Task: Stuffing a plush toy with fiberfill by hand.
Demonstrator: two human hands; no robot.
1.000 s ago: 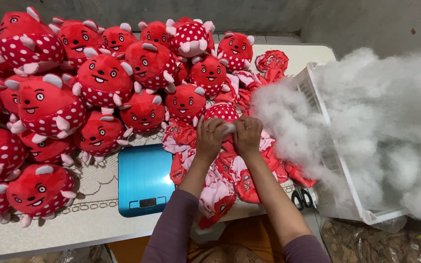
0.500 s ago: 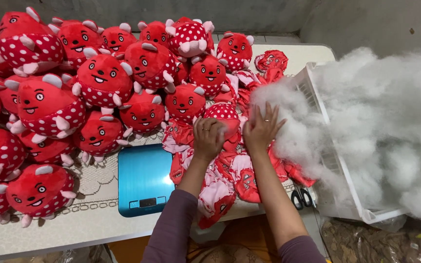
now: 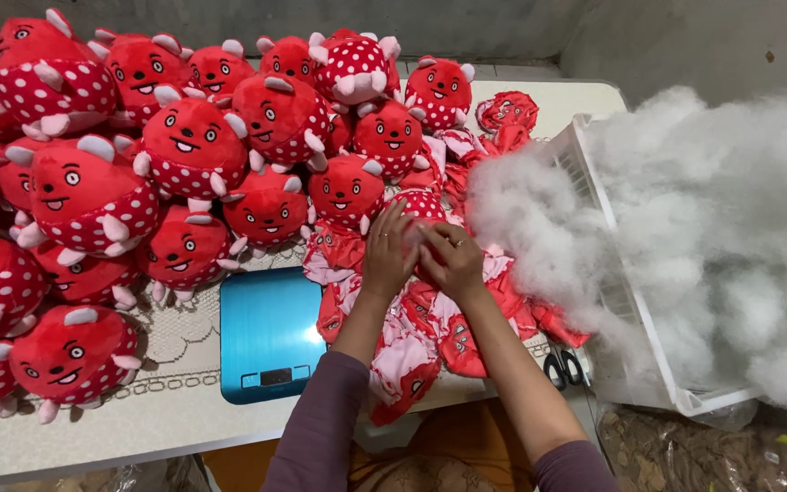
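1. A half-filled red polka-dot plush toy (image 3: 419, 211) is held over the heap of flat, unstuffed red and pink plush skins (image 3: 430, 319) at the middle of the table (image 3: 166, 410), just ahead of both hands.
2. The left hand (image 3: 386, 251) is laid against the toy's left side, its fingers (image 3: 392, 219) pressed together and curled over the fabric.
3. The right hand (image 3: 453, 260) is brought in from the right, touching the left hand; its fingers appear to be pinching or pushing at the toy's opening, though the opening itself is hidden by the hands.
4. The step in hand is judged to be stuffing: filling is being packed into the toy's body.
5. White fibre stuffing (image 3: 712, 237) is piled in and over a white plastic crate (image 3: 630, 319) just right of the hands.
6. A blue digital scale (image 3: 266, 333) lies left of the forearms, with nothing on it.
7. Finished stuffed plush toys (image 3: 193, 146) are massed across the left and far side of the table.
8. A next move would likely call for another tuft of stuffing from the right, with the toy's opening kept spread by the left hand.
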